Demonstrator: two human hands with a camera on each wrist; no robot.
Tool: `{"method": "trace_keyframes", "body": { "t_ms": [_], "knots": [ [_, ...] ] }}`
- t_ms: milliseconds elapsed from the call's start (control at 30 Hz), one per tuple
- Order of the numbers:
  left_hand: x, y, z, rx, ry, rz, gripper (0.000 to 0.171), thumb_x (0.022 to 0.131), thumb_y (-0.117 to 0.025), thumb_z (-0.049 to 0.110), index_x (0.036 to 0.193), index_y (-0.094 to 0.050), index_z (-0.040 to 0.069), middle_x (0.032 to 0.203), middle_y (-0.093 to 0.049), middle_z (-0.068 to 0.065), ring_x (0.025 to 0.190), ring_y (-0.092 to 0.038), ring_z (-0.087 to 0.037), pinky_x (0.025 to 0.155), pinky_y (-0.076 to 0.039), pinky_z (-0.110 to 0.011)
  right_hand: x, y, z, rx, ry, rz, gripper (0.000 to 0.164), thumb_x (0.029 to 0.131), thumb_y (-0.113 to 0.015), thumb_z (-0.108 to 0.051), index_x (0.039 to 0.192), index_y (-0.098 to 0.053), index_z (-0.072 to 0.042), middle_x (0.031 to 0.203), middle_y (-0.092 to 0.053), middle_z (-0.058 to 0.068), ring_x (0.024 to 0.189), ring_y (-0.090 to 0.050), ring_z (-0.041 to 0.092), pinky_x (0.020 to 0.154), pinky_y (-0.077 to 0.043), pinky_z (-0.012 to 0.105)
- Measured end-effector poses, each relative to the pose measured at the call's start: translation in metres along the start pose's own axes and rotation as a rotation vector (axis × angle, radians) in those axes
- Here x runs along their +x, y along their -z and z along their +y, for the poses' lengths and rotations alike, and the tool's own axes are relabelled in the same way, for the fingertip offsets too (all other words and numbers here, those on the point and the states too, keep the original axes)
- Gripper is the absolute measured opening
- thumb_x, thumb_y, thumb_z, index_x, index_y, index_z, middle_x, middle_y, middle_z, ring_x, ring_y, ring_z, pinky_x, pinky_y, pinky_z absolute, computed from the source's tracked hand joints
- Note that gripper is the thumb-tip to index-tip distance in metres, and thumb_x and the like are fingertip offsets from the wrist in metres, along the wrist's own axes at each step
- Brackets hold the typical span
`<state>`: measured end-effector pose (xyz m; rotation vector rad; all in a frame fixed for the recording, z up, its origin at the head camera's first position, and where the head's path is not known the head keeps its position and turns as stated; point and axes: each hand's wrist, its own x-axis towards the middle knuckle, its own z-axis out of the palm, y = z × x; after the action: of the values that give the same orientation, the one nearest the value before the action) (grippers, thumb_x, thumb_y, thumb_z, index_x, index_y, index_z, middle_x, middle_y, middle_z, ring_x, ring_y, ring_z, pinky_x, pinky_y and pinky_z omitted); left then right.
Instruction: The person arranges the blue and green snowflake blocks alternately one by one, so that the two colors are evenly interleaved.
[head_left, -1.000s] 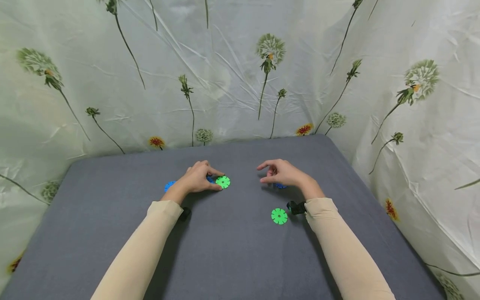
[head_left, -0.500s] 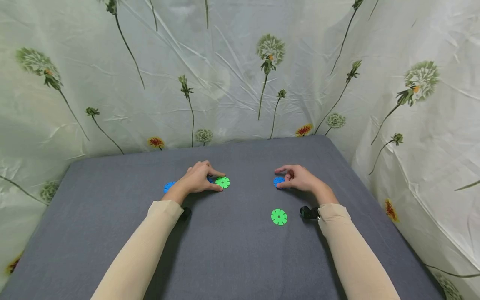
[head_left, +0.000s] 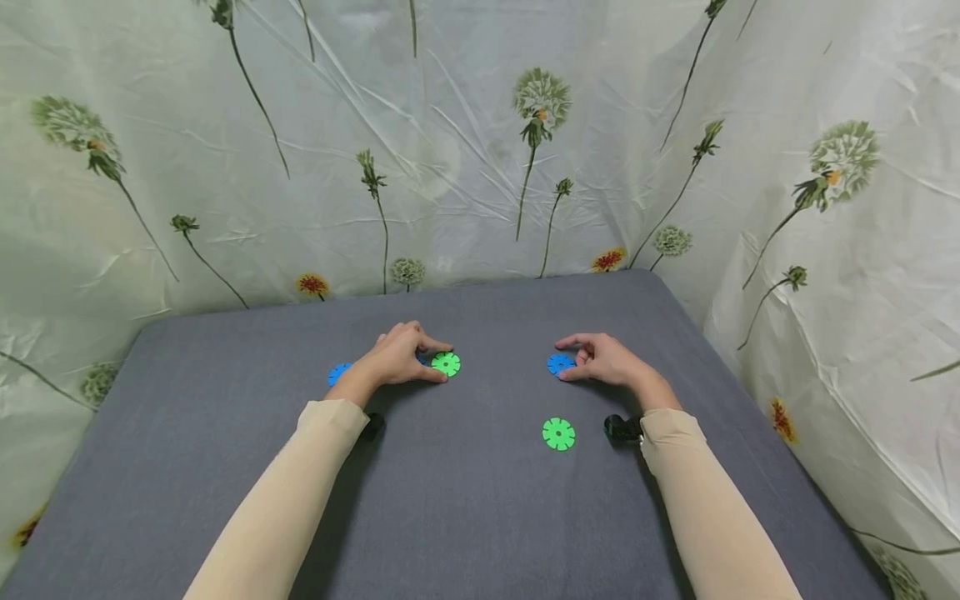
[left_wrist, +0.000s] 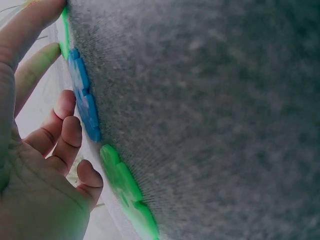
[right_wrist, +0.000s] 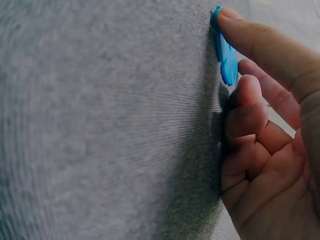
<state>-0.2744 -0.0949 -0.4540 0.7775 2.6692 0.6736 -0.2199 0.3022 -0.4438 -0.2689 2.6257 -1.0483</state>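
Note:
In the head view my left hand [head_left: 393, 357] pinches a green notched plastic disc [head_left: 446, 364] by its edges, between thumb and index finger. A blue disc [left_wrist: 84, 95] and another green disc [left_wrist: 127, 195] lie on the cloth beneath its other fingers, both seen in the left wrist view and mostly or fully hidden from above. To the right, my right hand [head_left: 611, 362] holds a blue notched disc [head_left: 559, 363] flat on the cloth, thumb on its near edge and index finger at the far edge. The thumb presses against this disc's rim in the right wrist view.
One more green disc [head_left: 558, 434] lies nearer, left of the right wrist camera. A blue disc [head_left: 338, 373] shows partly behind the left wrist. The grey cloth-covered table [head_left: 480, 517] ends at a hanging dandelion-print curtain [head_left: 457, 167] behind and on the right.
The right hand has moved right, back to the blue disc, and taken it between thumb and index finger. The left hand has stayed on its green disc.

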Motion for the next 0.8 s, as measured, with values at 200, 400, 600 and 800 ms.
{"method": "trace_keyframes", "body": {
  "t_ms": [200,400,600,800],
  "knots": [
    [-0.0004,0.0001,0.0001,0.012,0.009,-0.006,0.055,0.089,-0.088,0.047,0.14,-0.074,0.033,0.114,-0.059,-0.007,0.098,-0.044,-0.025,0.082,-0.028,-0.044,-0.0007,0.0002,0.0017,0.014,0.021,-0.005,0.057,0.091,-0.088,-0.018,0.142,-0.068,-0.001,0.078,-0.06,0.002,0.069,-0.048,0.011,0.068,-0.04,0.026],
    [-0.0015,0.0007,0.0023,0.041,0.006,-0.003,0.054,0.089,-0.087,0.048,0.14,-0.074,0.034,0.116,-0.059,-0.007,0.1,-0.046,-0.025,0.083,-0.028,-0.044,-0.0004,-0.0022,0.0059,0.018,0.021,0.032,0.05,0.091,-0.088,-0.018,0.137,-0.074,-0.004,0.076,-0.059,0.0,0.068,-0.047,0.01,0.068,-0.039,0.025],
    [-0.0011,-0.0003,0.0047,0.073,0.012,-0.003,0.053,0.09,-0.086,0.048,0.14,-0.074,0.035,0.118,-0.059,-0.007,0.104,-0.047,-0.025,0.082,-0.026,-0.043,-0.001,-0.0038,0.0073,0.024,0.014,0.054,0.048,0.09,-0.089,-0.018,0.134,-0.075,-0.003,0.075,-0.059,0.0,0.067,-0.047,0.009,0.067,-0.039,0.024],
    [-0.0018,-0.0003,0.0041,0.053,0.018,0.0,0.052,0.09,-0.086,0.048,0.139,-0.074,0.036,0.116,-0.059,-0.006,0.102,-0.046,-0.024,0.082,-0.026,-0.043,-0.0003,-0.0025,0.0047,0.011,0.012,0.048,0.047,0.09,-0.089,-0.017,0.131,-0.075,-0.001,0.076,-0.059,0.001,0.068,-0.048,0.01,0.068,-0.039,0.024]
  ]
}}
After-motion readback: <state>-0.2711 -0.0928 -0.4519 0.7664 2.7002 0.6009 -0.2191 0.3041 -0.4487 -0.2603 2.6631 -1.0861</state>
